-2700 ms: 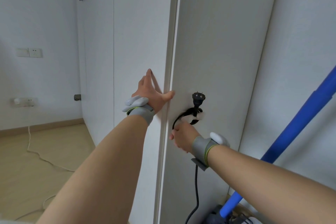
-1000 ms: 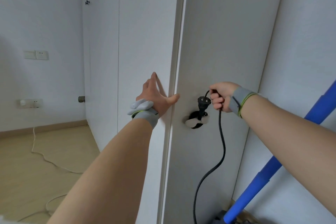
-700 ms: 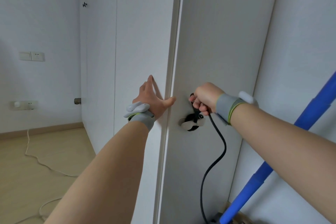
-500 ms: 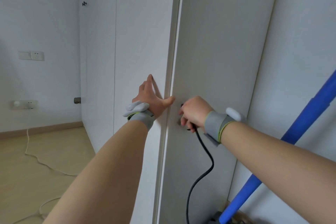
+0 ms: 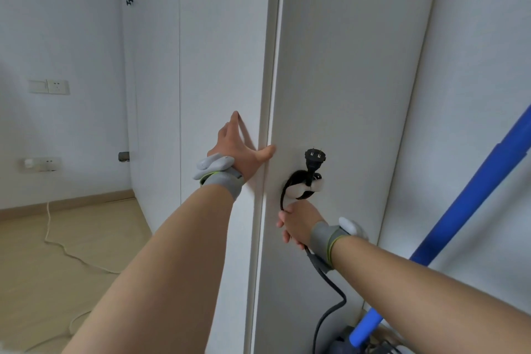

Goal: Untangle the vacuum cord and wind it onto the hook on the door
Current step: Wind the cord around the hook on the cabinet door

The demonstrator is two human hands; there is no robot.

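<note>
OK, I see right hand (image 5: 296, 220) gripping the black cord (image 5: 330, 282) just below the door (image 5: 344, 80) hook (image 5: 307, 188); cord looped there, plug (image 5: 315, 156) up. Left hand (image 5: 240, 149) flat at the door edge, fingers straight.

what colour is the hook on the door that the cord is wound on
White. The hook shows best in the head view, with the black cord wrapped round it.

Hidden, cut off
Black vacuum cord (image 5: 282, 197) disappears inside the right hand (image 5: 298, 221); its coils cover most of the white hook (image 5: 317, 185); the blue vacuum tube (image 5: 471, 198) runs off the right edge.
</note>
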